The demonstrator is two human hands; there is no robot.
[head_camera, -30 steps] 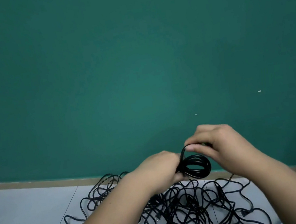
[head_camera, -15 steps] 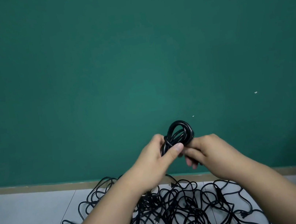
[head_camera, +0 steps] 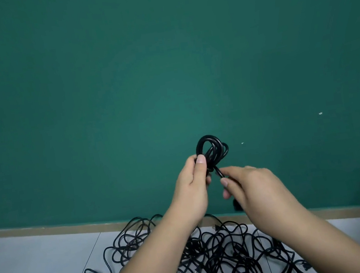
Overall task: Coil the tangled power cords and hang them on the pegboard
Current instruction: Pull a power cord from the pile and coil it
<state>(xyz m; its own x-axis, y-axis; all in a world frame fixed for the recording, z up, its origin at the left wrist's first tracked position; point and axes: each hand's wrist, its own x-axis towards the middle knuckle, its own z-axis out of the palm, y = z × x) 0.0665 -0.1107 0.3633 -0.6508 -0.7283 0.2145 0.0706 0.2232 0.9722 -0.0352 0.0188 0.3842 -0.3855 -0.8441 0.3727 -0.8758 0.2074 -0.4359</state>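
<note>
A small coil of black rubber-sheathed power cord (head_camera: pixel 211 149) is held up in the air in front of a plain dark green wall (head_camera: pixel 118 75), well above the floor. The left hand (head_camera: pixel 191 188) grips the coil at its lower left, fingers curled round the bunched loops and the thumb (head_camera: pixel 201 160) pressed flat against them. Just below the coil, the right hand (head_camera: pixel 254 188) pinches a short loose stretch of the same cord between thumb and curled fingers (head_camera: pixel 224 182); the two hands are close together but do not touch.

Beneath both forearms a big tangle of thin black power cords (head_camera: pixel 216 259) sprawls over the pale grey tiled floor (head_camera: pixel 30 264). Its far side reaches the floor's back edge, where a tan baseboard strip (head_camera: pixel 48 229) meets the wall. In the floor's near right corner lies something clear and blurred, too indistinct to name.
</note>
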